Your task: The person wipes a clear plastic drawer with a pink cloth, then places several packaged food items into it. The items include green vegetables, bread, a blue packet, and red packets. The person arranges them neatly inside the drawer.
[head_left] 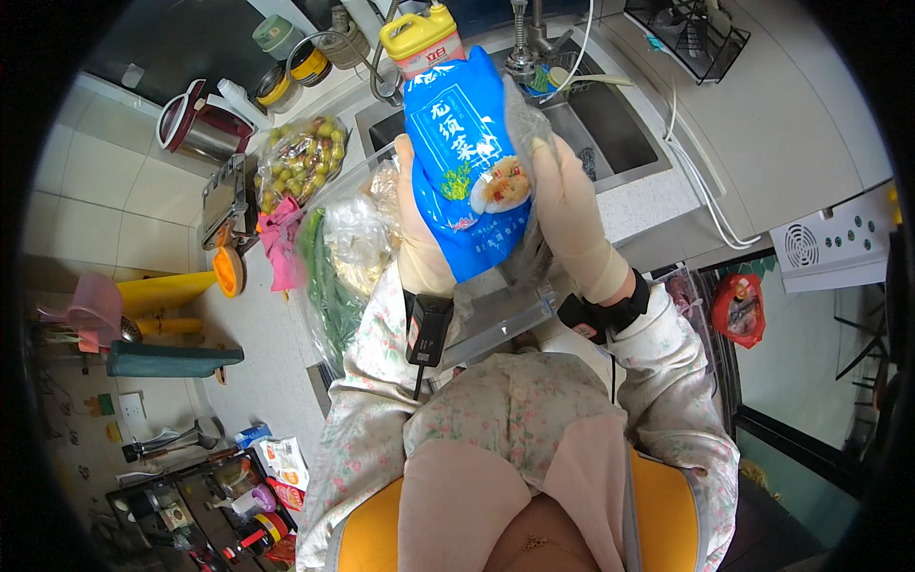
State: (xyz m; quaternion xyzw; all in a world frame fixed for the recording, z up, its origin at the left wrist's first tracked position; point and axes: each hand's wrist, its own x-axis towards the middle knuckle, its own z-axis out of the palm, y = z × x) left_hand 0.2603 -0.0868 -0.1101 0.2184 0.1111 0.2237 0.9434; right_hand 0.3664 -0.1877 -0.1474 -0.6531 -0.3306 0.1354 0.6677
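Observation:
A blue food packet [457, 181] with a picture of a filled white bowl on it is held upright in front of me. My left hand [419, 234], in a pale glove, grips its left edge, with the fingers partly behind it. On the other side my right hand [574, 214], gloved too, is closed at the packet's right edge, where crumpled clear plastic [527, 124] runs along it. Whether that plastic belongs to the packet, I cannot tell. Below the packet is a clear plastic bin [505, 322]. Bagged green stalks [334, 286] and a clear bag of pale food [360, 243] lie at its left.
Behind the packet stand a yellow-capped jug [419, 40] and a steel sink [610, 133] with a faucet. Bagged round green fruit [303, 157], a pink cloth [279, 243] and a kettle [202, 124] are at the left. A red bag [739, 310] sits at the right.

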